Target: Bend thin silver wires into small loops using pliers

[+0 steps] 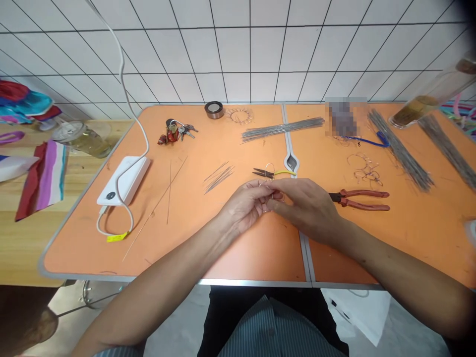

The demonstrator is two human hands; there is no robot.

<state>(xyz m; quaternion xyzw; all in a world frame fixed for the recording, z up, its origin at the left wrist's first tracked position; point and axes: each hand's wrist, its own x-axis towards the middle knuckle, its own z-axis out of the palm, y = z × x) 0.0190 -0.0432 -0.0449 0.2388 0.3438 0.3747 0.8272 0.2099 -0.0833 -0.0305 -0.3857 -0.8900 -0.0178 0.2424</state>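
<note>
My left hand (243, 206) and my right hand (303, 208) meet above the orange folding table (260, 253), their fingertips pinching a small bent thin wire (273, 196) between them. The wire's exact shape is mostly hidden by my fingers. Just beyond my hands lie small pliers with yellow handles (273, 173). Red-handled pliers (359, 200) rest to the right of my right hand. A few loose straight wires (219, 178) lie left of the small pliers, and a tangle of bent copper-coloured wire (366, 169) sits further right.
Bundles of straight grey wire (282, 129) lie along the far side. On the left are a white power bank (123, 181) with its cable, a bunch of keys (174, 131) and a roll of tape (213, 110). A tiled wall rises behind the table.
</note>
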